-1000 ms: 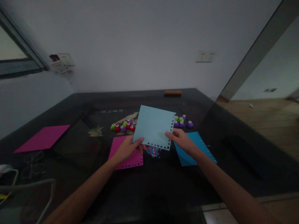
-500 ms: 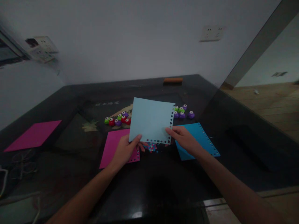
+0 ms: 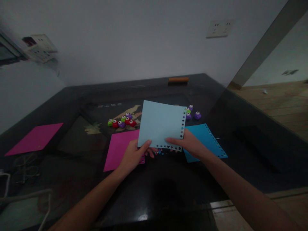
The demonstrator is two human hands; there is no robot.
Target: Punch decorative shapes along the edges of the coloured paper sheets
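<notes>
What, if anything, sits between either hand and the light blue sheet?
Nothing visible. The left hand and right hand both pinch the light blue sheet directly at its near, punched edge, held above the table.

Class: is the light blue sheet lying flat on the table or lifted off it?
Lifted: both hands, left and right, hold the light blue sheet tilted above it.

Four paper sheets (image 3: 161, 125), about ten small punches (image 3: 121, 122).
</notes>
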